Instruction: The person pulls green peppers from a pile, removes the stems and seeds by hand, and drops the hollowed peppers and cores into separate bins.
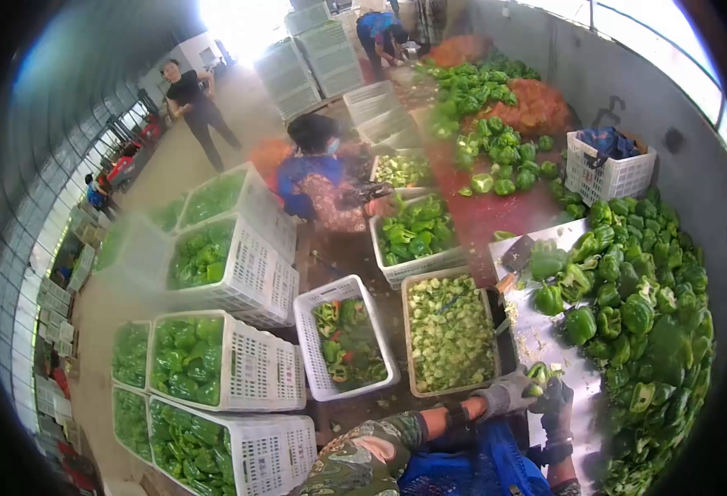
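So the left hand has its grip clamped on a green pepper over the metal desk, can't tell about the right hand, and imo light, slick, crackable walls mean gently cupping the firm shoulders.

You had strong daylight blowing out to white at the top, left of centre, and bright panes at the upper right. A pale glare lay on the metal tabletop at lower right. Your wide lens bowed straight lines and left black corners. Hazy smears softened the left-centre crates, and distant figures looked soft.
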A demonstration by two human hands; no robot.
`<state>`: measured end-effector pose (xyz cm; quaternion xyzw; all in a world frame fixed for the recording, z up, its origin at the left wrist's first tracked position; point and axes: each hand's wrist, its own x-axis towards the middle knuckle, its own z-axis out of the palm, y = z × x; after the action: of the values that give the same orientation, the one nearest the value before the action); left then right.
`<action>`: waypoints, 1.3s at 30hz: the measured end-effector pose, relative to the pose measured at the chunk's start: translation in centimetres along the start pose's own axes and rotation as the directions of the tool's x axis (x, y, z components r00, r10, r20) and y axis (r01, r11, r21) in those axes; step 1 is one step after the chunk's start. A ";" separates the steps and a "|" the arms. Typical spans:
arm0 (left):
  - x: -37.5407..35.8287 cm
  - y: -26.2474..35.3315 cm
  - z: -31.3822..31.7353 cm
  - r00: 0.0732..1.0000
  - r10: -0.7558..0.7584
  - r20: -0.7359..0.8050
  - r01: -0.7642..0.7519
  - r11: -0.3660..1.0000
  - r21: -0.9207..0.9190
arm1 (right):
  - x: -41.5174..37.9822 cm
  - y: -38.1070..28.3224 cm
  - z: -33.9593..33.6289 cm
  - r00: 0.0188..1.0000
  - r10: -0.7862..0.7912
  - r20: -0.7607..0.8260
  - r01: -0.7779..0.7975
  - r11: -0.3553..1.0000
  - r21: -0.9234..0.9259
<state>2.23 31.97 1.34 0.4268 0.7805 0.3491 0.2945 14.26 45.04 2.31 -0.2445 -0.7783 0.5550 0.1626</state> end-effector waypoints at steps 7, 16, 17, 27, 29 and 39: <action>-1.9 -3.4 -7.4 0.951 -0.246 -0.187 0.117 0.847 -0.518 | 5.4 -4.5 2.0 0.961 0.275 0.030 -0.136 0.377 0.916; -1.5 -12.0 -10.2 0.844 -0.280 -0.457 -0.047 0.810 -0.584 | 9.5 2.0 5.0 0.961 0.265 0.079 -0.276 0.936 0.220; -1.3 -12.5 -9.7 0.824 -0.287 -0.488 -0.024 0.843 -0.537 | 10.5 2.1 5.7 0.991 0.135 0.018 -0.134 0.990 -0.047; -0.7 -2.2 -11.1 0.874 0.257 -0.413 -0.158 0.953 0.259 | 9.3 -7.9 9.6 0.966 -0.075 0.246 -0.256 -0.194 0.947; -0.5 -1.1 -11.4 0.922 0.143 -0.361 -0.046 0.964 0.262 | 9.6 -6.4 10.3 0.965 -0.020 0.262 -0.263 -0.051 0.963; 2.3 -1.5 -11.6 0.902 -0.313 -0.296 0.345 0.936 0.062 | 9.5 -9.2 11.7 0.997 -0.076 0.026 0.046 0.810 0.584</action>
<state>-8.31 30.04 6.55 0.2507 0.8938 0.3066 0.2104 -1.55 38.74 6.94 -0.1445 -0.5820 0.7669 0.2285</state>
